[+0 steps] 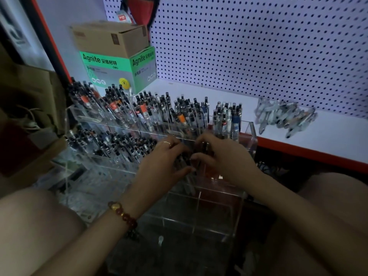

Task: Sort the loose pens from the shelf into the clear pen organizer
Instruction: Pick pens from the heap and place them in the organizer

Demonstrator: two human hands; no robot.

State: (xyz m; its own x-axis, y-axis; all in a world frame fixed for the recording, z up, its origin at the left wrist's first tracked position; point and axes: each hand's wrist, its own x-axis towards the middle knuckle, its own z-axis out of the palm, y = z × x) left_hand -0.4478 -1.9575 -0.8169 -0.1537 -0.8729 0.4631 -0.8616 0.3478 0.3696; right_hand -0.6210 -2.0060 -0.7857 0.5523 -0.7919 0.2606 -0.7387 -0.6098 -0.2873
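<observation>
Hands close together mid-frame, over the right part of a clear acrylic tiered pen organizer point(199, 213). Left hand point(165, 162) on the near-left side of a bunch of dark pens point(186, 163), fingers point(173, 145) curled over the top of it, thumb pressed along its lower side. Right hand point(223, 156) opposite, its fingers bent round the same bunch from the right, thumb tip touching the pens near the left thumb. Bunch gripped between both hands, slanting down toward the second tier; whether its tips already sit in a compartment cannot be told.

Back tier of the organizer packed with upright pens, dark-capped, some with orange or red labels, in several compartments side by side. Second tier likewise crowded on its left half. Lowest tiers nearest the camera dim, clear dividers visible, contents hard to tell.

Pile of loose clear-barrelled pens point(284, 118) lying flat on the white shelf point(334, 142), well apart from the hands, to the right of the organizer and near the white pegboard point(258, 46) behind.

Green and grey box point(119, 70) in the back left corner, brown cardboard box point(111, 36) stacked on top of it.

Bracelet of red-brown beads point(123, 214) on the left wrist; thin ring point(166, 143) on a left finger.
</observation>
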